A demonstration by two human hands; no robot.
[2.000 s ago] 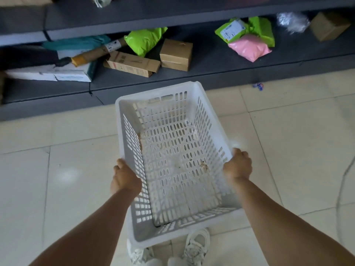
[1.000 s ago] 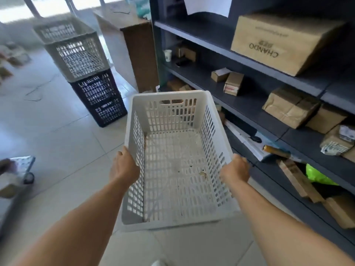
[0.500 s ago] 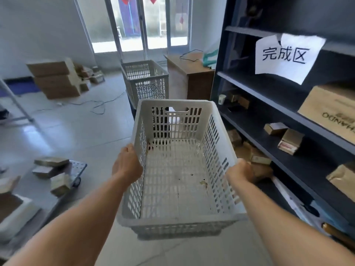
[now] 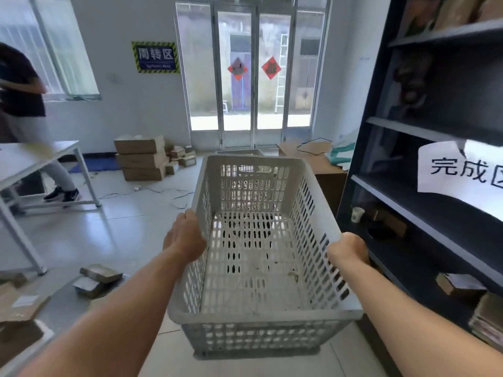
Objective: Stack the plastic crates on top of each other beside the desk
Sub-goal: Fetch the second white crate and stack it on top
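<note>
Room, head view. Dark shelving unit (image 4: 424,164) fills the right side, several shelves, with a white paper sign (image 4: 460,170) bearing handwritten characters taped to one shelf edge. Glass double doors (image 4: 253,74) at the far wall, two red diamond decorations on the panes. Pale tiled floor (image 4: 130,232). White metal-legged desk (image 4: 30,161) at left; another person's legs and dark shoes visible behind it.

White perforated plastic crate (image 4: 258,268) held in the air at centre frame, level, open side up, empty apart from a few specks of debris on its bottom. It sits just left of the shelving unit and in front of a brown wooden desk (image 4: 321,164) that stands by the doors. The rim of a second grey crate (image 4: 239,152) shows just past the held crate's far edge, beside that brown desk.

Left hand (image 4: 186,238) on the crate's left long rim, fingers wrapped over the edge, gripping. Right hand (image 4: 348,250) on the right long rim, fingers curled around it, gripping likewise. Both forearms bare.

Stacked cardboard boxes (image 4: 141,157) against the far wall. Small parcels (image 4: 95,278) on the floor at lower left. Small white cup (image 4: 357,214) on a low shelf.
</note>
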